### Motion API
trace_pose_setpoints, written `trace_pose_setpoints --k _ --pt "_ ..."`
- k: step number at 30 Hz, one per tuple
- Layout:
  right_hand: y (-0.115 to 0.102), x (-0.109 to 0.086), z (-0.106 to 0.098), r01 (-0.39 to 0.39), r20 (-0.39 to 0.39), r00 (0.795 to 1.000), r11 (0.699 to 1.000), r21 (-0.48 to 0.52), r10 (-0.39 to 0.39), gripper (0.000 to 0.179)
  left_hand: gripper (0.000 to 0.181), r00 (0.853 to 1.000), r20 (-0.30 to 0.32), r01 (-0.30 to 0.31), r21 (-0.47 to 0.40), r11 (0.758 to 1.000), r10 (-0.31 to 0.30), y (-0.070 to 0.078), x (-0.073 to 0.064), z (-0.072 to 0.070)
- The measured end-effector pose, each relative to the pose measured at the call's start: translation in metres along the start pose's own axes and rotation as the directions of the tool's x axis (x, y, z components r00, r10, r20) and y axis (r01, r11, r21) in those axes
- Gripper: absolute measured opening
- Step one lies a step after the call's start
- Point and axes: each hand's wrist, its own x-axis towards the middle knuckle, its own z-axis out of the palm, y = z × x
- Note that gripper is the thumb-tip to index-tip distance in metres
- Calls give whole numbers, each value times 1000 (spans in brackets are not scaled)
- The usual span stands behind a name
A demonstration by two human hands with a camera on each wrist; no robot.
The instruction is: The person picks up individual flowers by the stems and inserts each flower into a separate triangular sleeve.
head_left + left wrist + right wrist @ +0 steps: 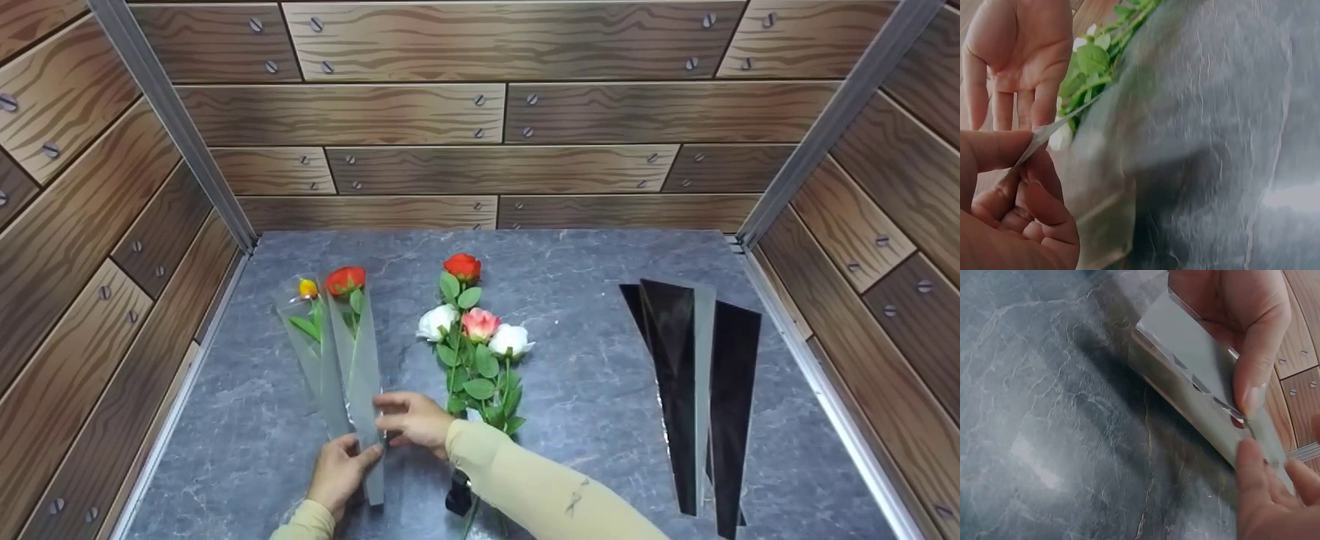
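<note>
A translucent grey flower sleeve (367, 390) lies slanted on the left of the table, with a red rose (346, 280) at its wide upper end. Near the sleeve's narrow lower end, my left hand (337, 474) pinches it between thumb and fingers. The left wrist view shows the film edge (1044, 132) folded thin in that pinch. My right hand (416, 424) is at the sleeve's right side, its extended fingers right at the edge. Close on the left lies a second sleeve (300, 352) holding a yellow flower (308, 288).
Mid-table is a group of stemmed flowers: a red rose (462, 267), a pink rose (481, 324) and two white roses (510, 340). A black item (458, 495) lies by their stems, under my right forearm. Several black-and-grey sleeves (735, 375) lie at right. Wood-patterned walls (495, 45) enclose the table.
</note>
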Motion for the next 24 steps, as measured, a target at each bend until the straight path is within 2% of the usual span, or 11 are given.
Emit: trace_pose_setpoints --k 5,9,13,16,18,21,24 --pt "6 1 5 -45 72 996 991 -122 54 51 42 997 -36 71 50 996 -69 -6 4 -1" --pt "9 3 7 -55 83 994 984 -170 70 53 42 995 -65 88 117 989 -81 -8 5 1" --pt "12 5 7 -63 84 993 977 -201 82 54 27 992 -116 80 193 978 -58 -9 6 1" --pt "13 6 8 -68 73 994 977 -201 84 54 27 989 -149 47 240 970 -11 -10 5 0" --pt "12 6 8 -59 68 995 977 -204 74 54 29 986 -165 29 249 968 13 -10 5 0" --pt "11 7 10 -41 62 997 976 -216 55 56 22 983 -183 20 245 969 26 -9 6 1" --pt "10 8 11 -11 45 999 954 -301 25 57 22 982 -186 16 234 972 29 -10 9 3"
